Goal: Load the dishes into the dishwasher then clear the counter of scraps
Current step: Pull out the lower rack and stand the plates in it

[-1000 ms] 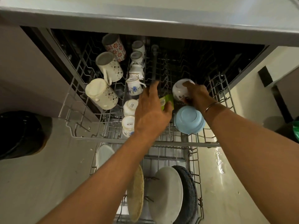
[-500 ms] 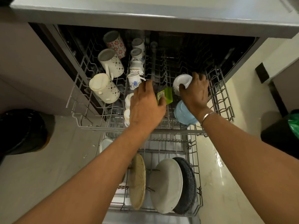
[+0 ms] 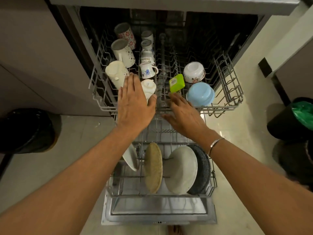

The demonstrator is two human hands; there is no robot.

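The dishwasher's upper rack (image 3: pixel 225 108) is pulled out and holds several mugs (image 3: pixel 124 52) on the left, a green box (image 3: pixel 177 82), a white floral bowl (image 3: pixel 194 72) and a blue bowl (image 3: pixel 200 94), both upside down. My left hand (image 3: pixel 135 102) hovers flat, fingers straight, over the small white cups (image 3: pixel 148 86) near the rack's front. My right hand (image 3: pixel 183 112) lies with straight fingers at the rack's front rail, just below the green box; it holds nothing. Below, the lower rack (image 3: pixel 212 182) carries several plates (image 3: pixel 181 169) on edge.
The dishwasher door (image 3: pixel 159 212) lies open toward me. A black bin (image 3: pixel 27 131) stands on the floor at the left, and another bin with a green liner (image 3: pixel 299 116) at the right. The counter edge (image 3: pixel 169 4) runs above the dishwasher.
Both hands have let go of the green box and the white bowl and drawn back to the front of the upper rack, fingers straightened. The view has pulled back.
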